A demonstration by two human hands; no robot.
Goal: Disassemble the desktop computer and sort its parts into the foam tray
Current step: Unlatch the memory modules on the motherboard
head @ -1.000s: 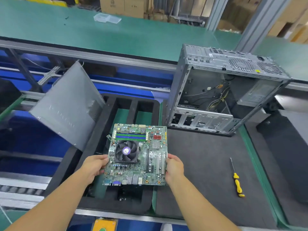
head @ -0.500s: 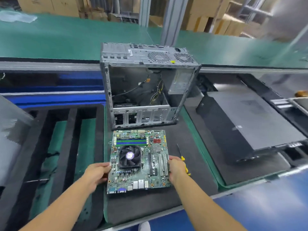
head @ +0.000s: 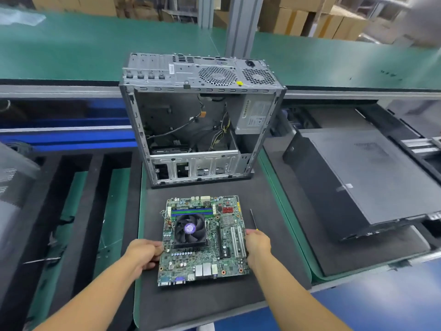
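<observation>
- Head view, change: one second ago the motherboard [head: 202, 240] was over the foam tray [head: 94, 201]. It is now over the dark mat [head: 152, 211], lower centre of frame, just in front of the open computer case [head: 200, 120]. Whether it rests on the mat cannot be told.
- Left hand [head: 143, 255]: fingers curled round the board's left edge, thumb on top. Right hand [head: 257, 244]: gripping the right edge beside the white slots.
- The view has swung right. The grey side panel [head: 12, 182] now shows only at the left edge, and the screwdriver [head: 253, 218] is largely hidden behind the right hand, only its shaft showing.
- Board: CPU fan [head: 189, 231] faces up, and the port side is toward the person.
- Case: side open, cables loose inside, power supply [head: 255, 115] in its upper right corner.
- Surface: the mat lies on a green bench [head: 95, 48], with the foam tray's slots on the left and a black closed computer [head: 358, 175] on the right.
- Room: cardboard boxes [head: 298, 17] and an aluminium post [head: 241, 25] along the top.
- Clearance: bare mat lies between board and case, and to the right of the board.
</observation>
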